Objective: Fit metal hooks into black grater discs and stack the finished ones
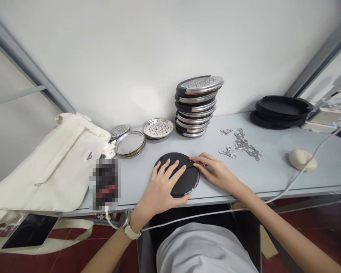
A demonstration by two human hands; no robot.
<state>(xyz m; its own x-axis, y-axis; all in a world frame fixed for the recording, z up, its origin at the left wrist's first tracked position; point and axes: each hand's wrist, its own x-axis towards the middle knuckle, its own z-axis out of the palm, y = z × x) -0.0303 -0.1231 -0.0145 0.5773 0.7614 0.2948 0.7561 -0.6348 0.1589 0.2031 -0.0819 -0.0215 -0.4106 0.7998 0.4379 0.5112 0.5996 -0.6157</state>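
Observation:
A round black disc [182,182] lies flat on the table near its front edge, with a shiny strip along its lower right rim. My left hand [162,187] rests on it, fingers spread across the top and thumb by the lower rim. At the disc's upper right edge my right hand [211,170] pinches a small metal wire clip [192,162], partly hidden by the fingertips. More wire clips [246,146] lie loose to the right of that hand.
Behind the disc stands a tall stack of metal-and-black round plates [197,110]. Loose metal lids [130,143] and a perforated plate [157,129] sit left. Black round trays [282,108], a beige rounded object [301,159] and a white cable [319,148] are right; a cream bag [53,167] lies far left.

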